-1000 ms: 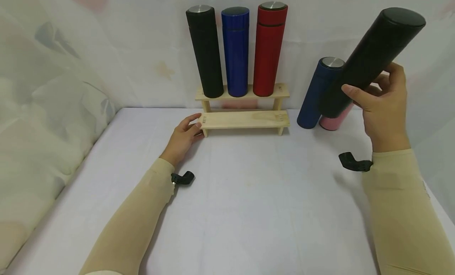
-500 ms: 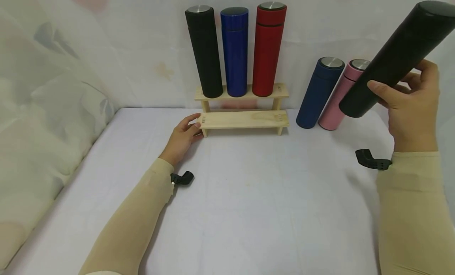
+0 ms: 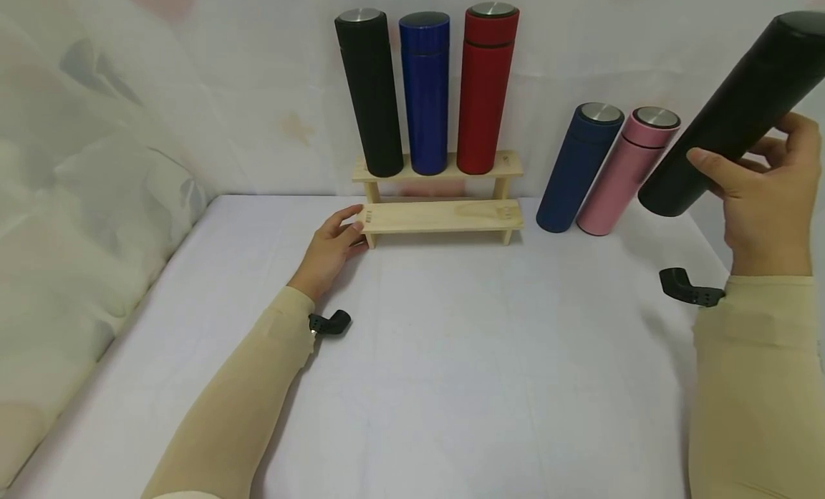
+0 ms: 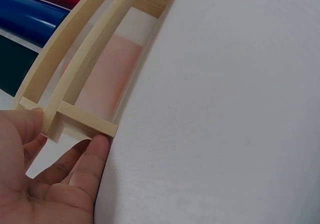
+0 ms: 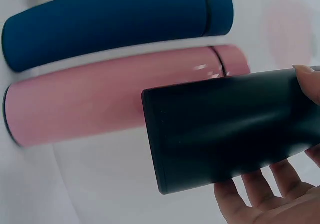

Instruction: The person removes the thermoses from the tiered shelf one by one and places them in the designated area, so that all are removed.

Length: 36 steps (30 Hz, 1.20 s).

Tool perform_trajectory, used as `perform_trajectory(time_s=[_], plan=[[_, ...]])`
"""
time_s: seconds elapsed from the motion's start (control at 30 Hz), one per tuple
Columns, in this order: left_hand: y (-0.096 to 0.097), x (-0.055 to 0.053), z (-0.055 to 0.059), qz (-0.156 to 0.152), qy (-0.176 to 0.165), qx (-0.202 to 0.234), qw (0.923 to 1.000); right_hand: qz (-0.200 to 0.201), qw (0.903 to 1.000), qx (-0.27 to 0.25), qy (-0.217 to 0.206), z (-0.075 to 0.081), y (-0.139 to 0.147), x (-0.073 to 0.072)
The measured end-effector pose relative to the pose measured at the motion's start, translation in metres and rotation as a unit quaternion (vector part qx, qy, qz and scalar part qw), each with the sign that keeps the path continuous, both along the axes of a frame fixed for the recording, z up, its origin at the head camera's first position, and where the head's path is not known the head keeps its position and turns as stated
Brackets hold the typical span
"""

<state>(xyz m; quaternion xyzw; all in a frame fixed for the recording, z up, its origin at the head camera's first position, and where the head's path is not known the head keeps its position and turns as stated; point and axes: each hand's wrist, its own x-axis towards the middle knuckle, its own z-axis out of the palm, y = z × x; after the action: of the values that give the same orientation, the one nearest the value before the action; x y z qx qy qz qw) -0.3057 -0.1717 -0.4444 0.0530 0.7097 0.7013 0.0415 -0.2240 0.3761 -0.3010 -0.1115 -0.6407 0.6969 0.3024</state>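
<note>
My right hand (image 3: 770,191) grips a black thermos flask (image 3: 728,119) in the air at the far right of the head view. The flask tilts, its top leaning right, and its base is off the table. Close beside it stand a pink flask (image 3: 628,173) and a dark blue flask (image 3: 576,170). With thumb and fingers, my left hand (image 3: 325,255) holds the left end of a two-step wooden rack (image 3: 445,216). On its upper step are a black flask (image 3: 370,98), a blue flask (image 3: 425,98) and a red flask (image 3: 488,102).
A white cloth covers the table (image 3: 438,356). Behind the rack hangs a pale patterned curtain (image 3: 258,91), which continues down the left side (image 3: 84,270). The rack's lower step is bare wood.
My right hand has carried the black flask to the right, away from the blue and pink flasks, uncovering the pink one. My left hand and the rack have stayed put.
</note>
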Motion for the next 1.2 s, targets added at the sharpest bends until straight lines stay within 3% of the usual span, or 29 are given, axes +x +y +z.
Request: perform_trajectory(time_s=[0.33, 0.67, 0.9, 1.2], plan=[[-0.001, -0.002, -0.001, -0.002, 0.0, -0.003, 1.0, -0.022, 0.9988, 0.021, -0.039, -0.018, 0.01, -0.007], [-0.002, -0.002, -0.002, -0.003, 0.001, -0.009, 1.0, -0.037, 0.9925, 0.061, -0.1, -0.049, 0.025, -0.025], [-0.001, -0.002, -0.002, -0.002, 0.0, -0.006, 1.0, -0.01, 0.9905, 0.058, -0.124, -0.071, 0.035, -0.035], [0.0, -0.001, -0.001, -0.001, 0.0, 0.002, 1.0, -0.005, 0.9767, 0.131, -0.17, -0.089, 0.033, -0.046]])
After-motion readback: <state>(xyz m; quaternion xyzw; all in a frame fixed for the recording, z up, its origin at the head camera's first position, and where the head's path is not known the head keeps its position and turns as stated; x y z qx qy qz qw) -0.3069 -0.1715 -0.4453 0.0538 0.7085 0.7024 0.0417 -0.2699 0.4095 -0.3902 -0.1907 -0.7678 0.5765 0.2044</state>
